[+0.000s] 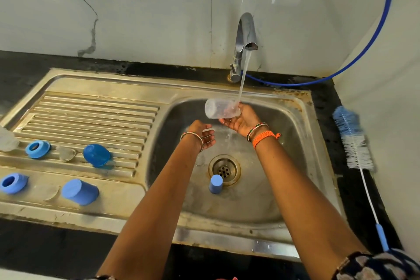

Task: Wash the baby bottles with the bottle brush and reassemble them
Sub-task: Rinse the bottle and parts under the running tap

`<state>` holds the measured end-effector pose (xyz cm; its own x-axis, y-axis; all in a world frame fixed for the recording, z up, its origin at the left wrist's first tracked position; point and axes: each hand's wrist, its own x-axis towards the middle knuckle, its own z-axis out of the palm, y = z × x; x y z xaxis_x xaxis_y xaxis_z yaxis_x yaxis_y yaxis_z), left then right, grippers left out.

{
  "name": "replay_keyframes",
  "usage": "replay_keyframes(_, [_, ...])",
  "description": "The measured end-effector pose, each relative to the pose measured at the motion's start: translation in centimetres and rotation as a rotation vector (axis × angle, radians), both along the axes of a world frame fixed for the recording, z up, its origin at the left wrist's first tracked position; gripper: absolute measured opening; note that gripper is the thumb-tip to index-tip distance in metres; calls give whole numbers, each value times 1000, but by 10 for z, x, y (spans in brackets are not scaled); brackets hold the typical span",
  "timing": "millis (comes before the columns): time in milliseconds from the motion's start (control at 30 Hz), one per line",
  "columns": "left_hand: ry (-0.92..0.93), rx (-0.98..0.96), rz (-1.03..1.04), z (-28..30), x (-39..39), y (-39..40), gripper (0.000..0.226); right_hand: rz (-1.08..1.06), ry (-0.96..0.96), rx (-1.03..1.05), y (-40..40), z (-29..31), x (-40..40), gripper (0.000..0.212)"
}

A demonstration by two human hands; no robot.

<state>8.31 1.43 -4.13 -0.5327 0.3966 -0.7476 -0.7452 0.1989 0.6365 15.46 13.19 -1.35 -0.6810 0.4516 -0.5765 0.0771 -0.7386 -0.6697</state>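
Steel sink (295,107) with ribbed drainboard (91,111) at left; tap (246,29) running into the basin. Bottle brush (354,143) lies on the dark counter to the right, bristle head toward the wall, handle toward the viewer. Clear bottle (221,108) lies on its side under the stream, long axis running left to right, closed base pointing left, its mouth end hidden in the right hand (243,118), which grips it from below. Left hand (203,134) is beside it, fingers relaxed, holding nothing. Two blue caps (80,191) (96,155) and two blue collars (37,149) (12,183) rest on the drainboard. Small blue cap (216,183) stands beside the drain (224,169).
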Motion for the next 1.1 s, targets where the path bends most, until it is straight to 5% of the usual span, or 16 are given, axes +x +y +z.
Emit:
replay_keyframes(67, [6,-13,2,-1,0,-1,25,-21,-58,208,0,-3,0,14])
replay_keyframes(233, [23,-58,0,-5,1,-1,27,37,-250,917,-1,-11,8,37])
replay_keyframes(433, [13,-63,-12,-8,3,0,25,-107,-218,1283,-4,18,13,45])
replay_keyframes(500, [20,-63,-19,-6,3,1,26,-173,-173,1287,-9,15,12,45])
replay_keyframes(633, [18,-60,-18,-4,6,0,25,49,-355,1142,-11,-19,17,37])
replay_keyframes(800, [16,-32,13,-3,-5,0,29,-184,-188,1196,-17,-1,2,39])
replay_keyframes(900, [28,-51,25,-3,-3,1,26,50,-328,1172,-19,-14,0,35])
replay_keyframes(1000, [35,-50,-19,-5,-3,1,25,-54,-312,1138,-20,-14,0,37])
replay_keyframes(1100, [18,-24,-25,-6,-5,-2,22,-198,-151,780,-14,3,-4,29])
